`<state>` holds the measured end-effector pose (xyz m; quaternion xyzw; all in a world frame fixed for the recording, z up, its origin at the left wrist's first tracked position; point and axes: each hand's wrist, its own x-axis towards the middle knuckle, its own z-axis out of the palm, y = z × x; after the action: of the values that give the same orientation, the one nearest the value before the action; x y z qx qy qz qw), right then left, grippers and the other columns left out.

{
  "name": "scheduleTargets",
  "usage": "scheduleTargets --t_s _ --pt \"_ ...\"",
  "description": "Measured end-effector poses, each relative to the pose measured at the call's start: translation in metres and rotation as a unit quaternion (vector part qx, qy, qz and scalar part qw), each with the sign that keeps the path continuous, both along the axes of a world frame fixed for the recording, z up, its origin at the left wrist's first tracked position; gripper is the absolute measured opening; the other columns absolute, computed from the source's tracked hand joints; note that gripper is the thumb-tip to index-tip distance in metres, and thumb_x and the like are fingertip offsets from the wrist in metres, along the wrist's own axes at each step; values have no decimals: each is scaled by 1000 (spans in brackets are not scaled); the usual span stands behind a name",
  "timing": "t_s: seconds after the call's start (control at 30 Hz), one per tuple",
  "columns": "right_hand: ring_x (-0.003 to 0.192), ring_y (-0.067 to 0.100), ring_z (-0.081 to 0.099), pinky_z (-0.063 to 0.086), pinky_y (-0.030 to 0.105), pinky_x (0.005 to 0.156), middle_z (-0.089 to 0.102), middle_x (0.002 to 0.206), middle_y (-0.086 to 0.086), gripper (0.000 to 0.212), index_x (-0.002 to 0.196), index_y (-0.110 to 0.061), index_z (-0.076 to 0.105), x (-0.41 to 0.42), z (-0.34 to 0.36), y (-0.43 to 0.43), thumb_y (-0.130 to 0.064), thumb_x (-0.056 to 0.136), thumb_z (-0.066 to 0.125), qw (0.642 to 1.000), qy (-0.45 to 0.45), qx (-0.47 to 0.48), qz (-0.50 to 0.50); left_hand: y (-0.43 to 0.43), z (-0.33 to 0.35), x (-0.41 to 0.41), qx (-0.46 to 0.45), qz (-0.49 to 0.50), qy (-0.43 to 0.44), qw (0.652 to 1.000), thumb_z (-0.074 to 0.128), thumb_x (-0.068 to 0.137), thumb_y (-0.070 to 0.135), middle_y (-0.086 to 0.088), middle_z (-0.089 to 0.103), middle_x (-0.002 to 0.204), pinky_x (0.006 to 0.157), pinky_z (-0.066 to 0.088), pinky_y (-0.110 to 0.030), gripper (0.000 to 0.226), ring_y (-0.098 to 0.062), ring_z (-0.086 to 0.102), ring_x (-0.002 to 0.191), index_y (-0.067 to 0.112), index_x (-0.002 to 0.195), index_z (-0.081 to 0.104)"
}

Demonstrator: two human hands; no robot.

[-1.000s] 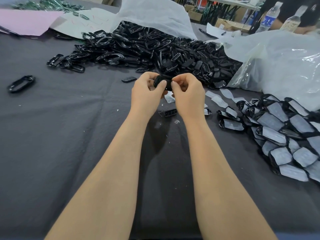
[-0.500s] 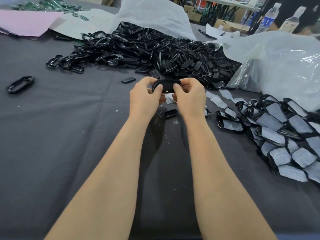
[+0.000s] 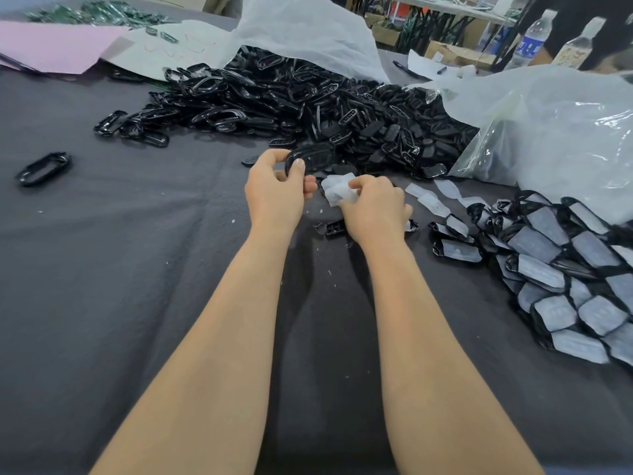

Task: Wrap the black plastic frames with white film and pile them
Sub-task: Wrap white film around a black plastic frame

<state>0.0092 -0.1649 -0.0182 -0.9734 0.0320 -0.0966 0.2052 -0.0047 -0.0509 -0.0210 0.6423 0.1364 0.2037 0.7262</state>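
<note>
Head view: a white film piece (image 3: pixel 337 190) is pinched in the curled fingers of the right hand (image 3: pixel 373 210), low over the dark cloth (image 3: pixel 137 269). Just beyond, one black frame (image 3: pixel 310 159) is gripped at its end by the left hand (image 3: pixel 274 190), thumb on top. Step judged: film being fetched. Next, film needs laying over the frame and folding round. A wrapped pile (image 3: pixel 565 269) lies right, the unwrapped heap (image 3: pixel 308 108) behind. Right fingertips are hidden; film count cannot be told.

Dark grey tablecloth (image 3: pixel 102 286); behind it, seemingly a pale workbench (image 3: pixel 445 10) (cardboard boxes (image 3: pixel 448 53) beneath).
</note>
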Motion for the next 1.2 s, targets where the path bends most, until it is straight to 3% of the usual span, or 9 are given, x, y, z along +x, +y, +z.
scheduleTargets --t_s 0.1,0.23,0.3,0.37,0.5,0.73,1.0,1.2 --pt "111 24 53 31 33 89 64 116 3 27 114 -17 63 1 -1 -2 -11 94 46 997 -51 51 -14 0 0 0 0 0 1 1000 53 97 10 0 62 68 59 52 -18 14 0 60 52 19 106 50" --pt "100 22 59 38 25 76 68 103 5 21 104 -9 65 -2 3 -3 -13 95 47 980 -110 167 -16 0 0 0 -1 -2 3 1000 54 97 10 0 63 70 60 53 -19 14 -1 61 54 19 108 50" --pt "96 23 58 41 28 77 66 100 6 15 100 -7 62 -2 5 -2 -12 94 49 972 -126 199 1 1 1 0 -5 2 0 1000 53 97 10 0 62 69 61 53 -18 14 -1 61 53 18 108 51" --pt "99 24 57 41 30 82 64 104 9 12 99 -7 61 -1 4 2 -14 93 52 979 -97 174 39 1 1 -1 -5 9 -7 1000 53 97 10 1 62 69 61 54 -19 11 0 61 53 19 105 52" --pt "102 24 53 34 25 77 60 107 8 8 97 -11 59 0 0 5 -14 90 58 992 -18 85 91 2 2 -2 -10 29 -21 999 52 97 10 -1 62 71 60 53 -18 9 -1 61 55 19 101 53" --pt "113 27 48 41 33 92 54 121 12 37 125 -11 51 -1 2 9 -4 89 51 991 20 70 111 0 4 -4 -8 44 -29 999 52 97 11 1 61 69 60 54 -17 14 2 61 54 25 95 50" --pt "90 21 51 40 30 77 58 92 6 4 91 -13 58 -4 2 8 -14 88 60 986 -29 125 105 1 4 -3 -4 44 -22 999 52 98 12 1 62 69 59 53 -15 10 3 62 56 19 105 52" --pt "84 18 50 35 22 71 59 86 1 16 105 -9 61 -4 3 4 -9 93 50 981 -58 155 97 0 3 -3 -9 36 -19 999 52 98 11 2 61 69 62 55 -19 11 0 62 58 19 106 52"
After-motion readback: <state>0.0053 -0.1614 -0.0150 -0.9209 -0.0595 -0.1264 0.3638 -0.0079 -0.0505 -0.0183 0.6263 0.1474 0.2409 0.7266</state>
